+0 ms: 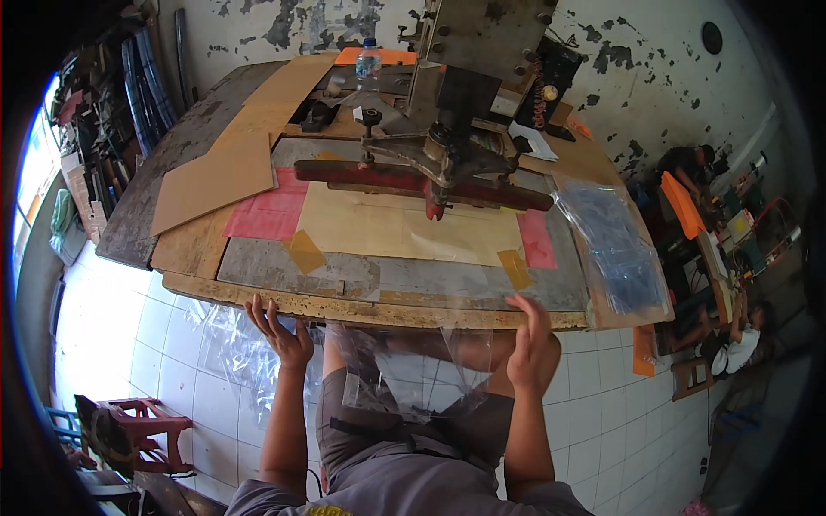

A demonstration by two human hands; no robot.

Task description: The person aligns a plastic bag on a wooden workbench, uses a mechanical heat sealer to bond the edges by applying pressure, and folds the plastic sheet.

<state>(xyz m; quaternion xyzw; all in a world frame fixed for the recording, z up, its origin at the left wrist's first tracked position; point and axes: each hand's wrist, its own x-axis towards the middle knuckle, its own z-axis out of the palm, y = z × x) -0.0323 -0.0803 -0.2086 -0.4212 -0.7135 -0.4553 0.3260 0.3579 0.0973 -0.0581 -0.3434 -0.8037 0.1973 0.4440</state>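
My left hand [282,337] is at the front edge of the worktable, its fingers spread and the tips against the wooden edge. My right hand [529,348] is raised by the same edge farther right, fingers stretched out and nothing visibly gripped. Between the hands, a clear plastic sheet [417,378] hangs from the table edge over my lap; its outline is hard to make out. Beyond the hands, a yellow sheet [387,225] lies on the grey metal plate [258,265], with pink pieces [268,208] at its ends and brown tape [305,252] at its front corners.
A press head with a red bar [490,193] stands over the yellow sheet. Plastic-wrapped clear sheets [615,245] lie at right, cardboard [215,182] at left, a water bottle [368,64] behind. More clear plastic [245,365] lies below left. Other people [738,344] sit far right.
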